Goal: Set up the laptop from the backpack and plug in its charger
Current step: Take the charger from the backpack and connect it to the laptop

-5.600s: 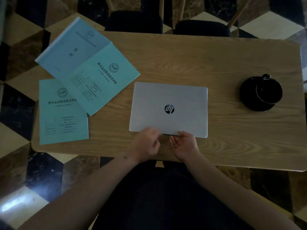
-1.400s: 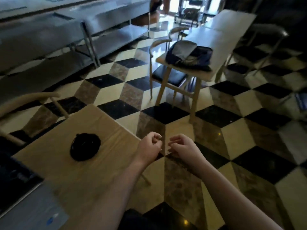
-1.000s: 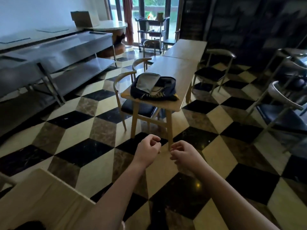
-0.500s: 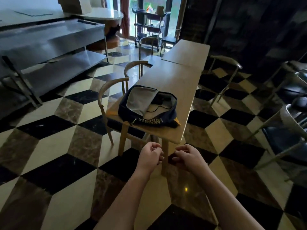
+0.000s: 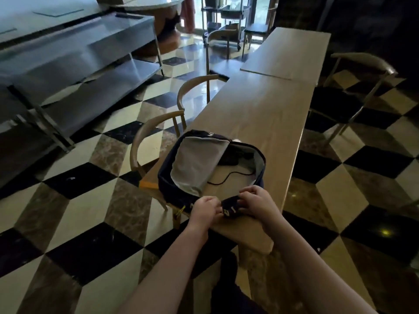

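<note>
- Left hand [image 5: 205, 210] and right hand [image 5: 258, 201] both pinch the near rim of the open navy backpack [image 5: 181, 191].
- Inside, beyond the hands: black charger [image 5: 229, 158], thin cable.
- Long wood-grain surface [image 5: 260, 114]; curved wooden chairs [image 5: 147, 137] left; glossy checkered floor [image 5: 90, 211].

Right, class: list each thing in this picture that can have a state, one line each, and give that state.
backpack: open, lying flat on the wooden table, grey lining showing
charger: inside the backpack, dark brick with its cable loose, plugged into nothing visible
left hand: closed on the backpack's near edge
right hand: closed on the same edge
nearest chair: pushed in at the table, unoccupied
</note>
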